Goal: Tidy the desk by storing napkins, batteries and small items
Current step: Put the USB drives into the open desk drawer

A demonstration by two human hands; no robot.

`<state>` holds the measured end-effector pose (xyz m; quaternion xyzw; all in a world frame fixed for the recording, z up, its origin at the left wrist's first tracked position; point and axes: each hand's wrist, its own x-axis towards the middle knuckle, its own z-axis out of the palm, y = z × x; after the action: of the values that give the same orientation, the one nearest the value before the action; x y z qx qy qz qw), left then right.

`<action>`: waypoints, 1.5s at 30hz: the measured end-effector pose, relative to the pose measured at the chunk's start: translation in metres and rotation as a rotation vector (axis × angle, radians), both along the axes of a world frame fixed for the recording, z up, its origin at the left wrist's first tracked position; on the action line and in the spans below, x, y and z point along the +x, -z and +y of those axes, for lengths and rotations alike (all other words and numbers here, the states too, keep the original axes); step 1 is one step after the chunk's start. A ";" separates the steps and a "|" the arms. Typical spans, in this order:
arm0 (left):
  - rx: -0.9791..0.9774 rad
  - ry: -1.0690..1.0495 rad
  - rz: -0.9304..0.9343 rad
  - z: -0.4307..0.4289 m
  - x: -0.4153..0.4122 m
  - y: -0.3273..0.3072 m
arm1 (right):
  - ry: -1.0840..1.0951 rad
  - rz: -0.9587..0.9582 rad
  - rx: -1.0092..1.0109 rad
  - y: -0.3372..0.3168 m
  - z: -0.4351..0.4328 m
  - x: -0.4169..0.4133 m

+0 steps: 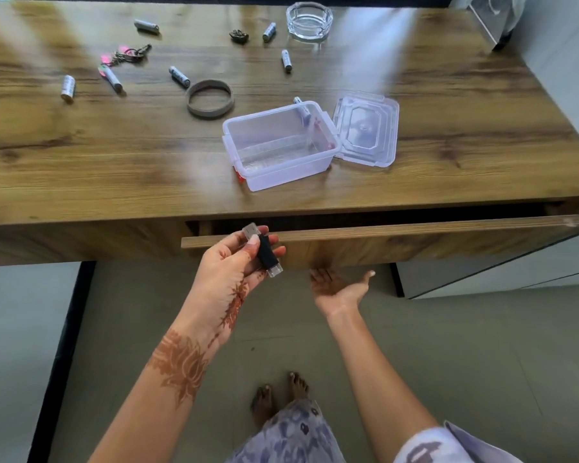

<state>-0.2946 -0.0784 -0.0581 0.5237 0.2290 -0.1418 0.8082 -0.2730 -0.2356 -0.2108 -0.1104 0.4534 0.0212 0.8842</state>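
Left hand [229, 262] pinches a black USB flash drive [267, 253] between thumb and fingers, held in the air just in front of the drawer front [415, 235], below the desk's front edge. Right hand [338, 289] is palm-up and open under the drawer front's lower edge, gripping nothing I can see; fingertips hidden. Risks: the pinch is light, so a bump against the drawer front could drop the drive to the tiled floor [482, 345]. The drawer is only a crack open, so the drive or fingers could get nipped in the gap. The clear plastic container [291, 172] sits near the front edge, so jolting the drawer may shift it. Its lid [366, 130] lies off, touching its right side. Wood-grain desk [114, 162]: batteries [68, 88] scattered across the back-left half, keyring [127, 55] toward the back-left corner, a brown ring [210, 99] mid-desk, glass ashtray [310, 21] at the back edge. Strong glare streaks; pale wall on the right.
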 end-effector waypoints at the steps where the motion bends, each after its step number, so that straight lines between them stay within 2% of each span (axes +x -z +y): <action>1: 0.001 0.010 -0.007 -0.002 0.000 -0.001 | -0.014 0.001 -0.018 -0.003 -0.001 -0.006; 3: 0.001 0.028 -0.012 -0.005 0.000 -0.001 | -0.076 0.049 -0.165 -0.013 0.002 -0.020; 4: 0.003 0.033 -0.012 -0.006 -0.001 -0.001 | -0.155 0.094 -0.347 -0.020 0.005 -0.030; 6: 0.009 0.039 -0.015 -0.007 -0.002 0.001 | -0.339 0.132 -0.969 -0.035 0.013 -0.053; 8: 0.011 0.038 -0.019 -0.008 -0.004 0.001 | -0.403 -0.116 -1.672 -0.045 0.016 -0.070; 10: 0.002 0.042 -0.028 -0.008 -0.006 0.001 | -0.484 -0.392 -2.178 -0.041 0.006 -0.068; 12: 0.002 0.050 -0.039 -0.008 -0.008 -0.001 | -0.608 -0.462 -2.494 -0.037 -0.005 -0.050; 15: -0.001 0.048 -0.047 -0.008 -0.010 -0.002 | -0.848 -0.405 -2.748 -0.038 -0.010 -0.025; 17: -0.005 0.044 -0.048 -0.007 -0.012 -0.003 | -0.927 -0.388 -2.806 -0.040 -0.011 -0.019; 20: -0.012 0.040 -0.048 -0.005 -0.015 -0.003 | -0.921 -0.365 -2.809 -0.046 -0.010 -0.020; 30: -0.040 0.054 -0.065 0.001 -0.041 -0.011 | -0.953 -0.275 -2.658 -0.060 0.003 -0.043; 45: -0.016 0.012 -0.042 -0.021 -0.133 -0.012 | -1.009 -0.332 -2.682 -0.058 -0.009 -0.167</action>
<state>-0.4273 -0.0992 -0.0462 0.5214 0.2075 -0.1375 0.8162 -0.4403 -0.2444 -0.1527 -0.9891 -0.0615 -0.1212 0.0558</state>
